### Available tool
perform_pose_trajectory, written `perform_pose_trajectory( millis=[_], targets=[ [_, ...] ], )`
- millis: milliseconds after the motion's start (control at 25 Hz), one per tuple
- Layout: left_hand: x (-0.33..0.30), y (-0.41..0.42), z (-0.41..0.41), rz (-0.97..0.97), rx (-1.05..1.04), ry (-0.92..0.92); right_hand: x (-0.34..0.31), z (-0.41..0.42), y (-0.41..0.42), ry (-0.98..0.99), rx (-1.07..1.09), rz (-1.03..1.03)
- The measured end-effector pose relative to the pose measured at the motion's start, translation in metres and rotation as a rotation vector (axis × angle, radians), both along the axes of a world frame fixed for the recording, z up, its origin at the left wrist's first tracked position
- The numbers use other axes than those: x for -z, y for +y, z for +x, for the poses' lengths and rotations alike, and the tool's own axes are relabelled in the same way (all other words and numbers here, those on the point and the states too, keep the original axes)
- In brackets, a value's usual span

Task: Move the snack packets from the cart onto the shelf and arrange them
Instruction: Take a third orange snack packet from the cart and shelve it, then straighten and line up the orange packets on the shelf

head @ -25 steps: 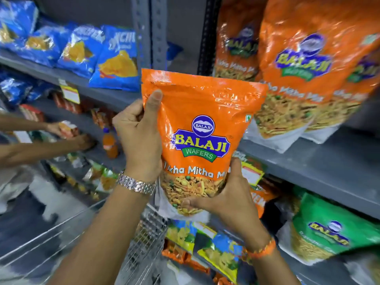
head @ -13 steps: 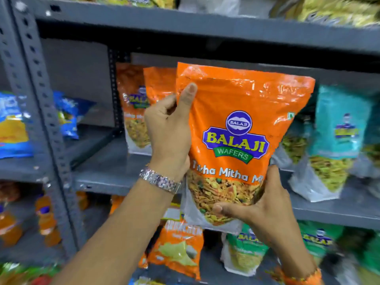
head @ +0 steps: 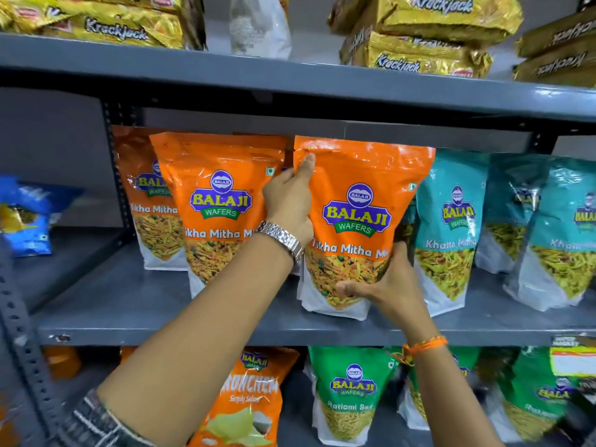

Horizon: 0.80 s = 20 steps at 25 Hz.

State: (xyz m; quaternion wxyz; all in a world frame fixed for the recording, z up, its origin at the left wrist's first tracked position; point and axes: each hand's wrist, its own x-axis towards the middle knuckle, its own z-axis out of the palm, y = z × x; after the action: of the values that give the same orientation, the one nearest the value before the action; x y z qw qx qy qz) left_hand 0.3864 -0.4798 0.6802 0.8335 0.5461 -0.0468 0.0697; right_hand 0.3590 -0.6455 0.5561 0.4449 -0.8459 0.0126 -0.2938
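You have both hands on an orange Balaji Tikha Mitha Mix packet (head: 358,221), which stands upright on the grey middle shelf (head: 135,304) with its white base just behind the shelf's front edge. Your left hand (head: 290,201) grips the packet's upper left edge, thumb laid flat on the front near the top seal and the other fingers hidden behind it. Your right hand (head: 387,285) clasps the lower right corner, thumb pressed across the clear window at the bottom, fingers wrapped round the side and out of sight. A metal watch (head: 283,238) sits on your left wrist and an orange thread band (head: 425,345) on your right. Just to the left of the packet you hold stands a second orange Tikha Mitha packet (head: 219,204), partly crossed by your left forearm, and a third orange packet (head: 145,195) stands behind and left of that one. On the right, touching or nearly touching the held packet, stands a teal Khatta Mitha packet (head: 451,227), with more teal packets (head: 561,230) beyond it. Gold Krackjack packs (head: 429,37) are piled on the shelf above. On the shelf below, a green Ratlami Sev packet (head: 351,391) and an orange Kronchem packet (head: 248,401) stand. A blue packet (head: 25,217) lies in the bay to the far left.
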Motion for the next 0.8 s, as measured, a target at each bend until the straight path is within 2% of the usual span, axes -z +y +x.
perform_pose_trajectory(
  millis=[240, 520, 800],
  targets=[
    [0.003, -0.002, 0.016, 0.056, -0.014, -0.024, 0.006, 0.026, -0.006, 0.014, -0.024, 0.035],
    [0.015, 0.002, 0.014, 0.135, 0.088, 0.031, 0.012, 0.035, -0.004, -0.03, 0.005, 0.042],
    [0.041, 0.054, -0.015, 0.301, 0.106, -0.15, 0.018, -0.005, 0.047, -0.3, 0.203, -0.049]
  ],
)
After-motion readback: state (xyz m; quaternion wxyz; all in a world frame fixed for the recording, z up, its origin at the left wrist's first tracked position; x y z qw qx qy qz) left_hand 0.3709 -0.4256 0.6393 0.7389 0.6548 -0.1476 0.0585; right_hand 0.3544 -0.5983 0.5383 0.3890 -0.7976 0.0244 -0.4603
